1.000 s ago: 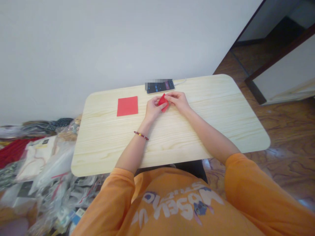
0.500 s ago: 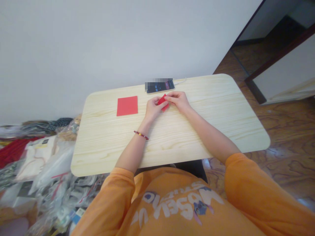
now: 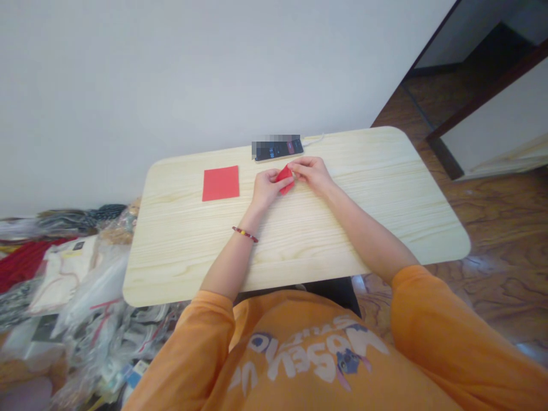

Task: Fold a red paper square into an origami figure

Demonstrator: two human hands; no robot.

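Note:
A small folded piece of red paper (image 3: 284,172) is held just above or on the table, between both my hands. My left hand (image 3: 266,187) grips it from the left, thumb across its face. With thumb and forefinger, my right hand (image 3: 313,173) pinches its upper right edge, where a bit of white shows. The fingertips hide part of the folds. To the left, a flat square of red paper (image 3: 220,183) lies on the pale wood-grain table (image 3: 299,240), apart from both hands.
A phone (image 3: 279,149) with a lit screen and a white cable (image 3: 314,140) lies at the table's back edge, against the wall (image 3: 192,74). Bagged clothes and plastic packaging (image 3: 94,308) pile up at the left. Wooden floor (image 3: 492,228) shows at the right.
My right fingers have shifted slightly on the paper's upper edge, and the folded piece has a slightly different outline. My left hand keeps its hold.

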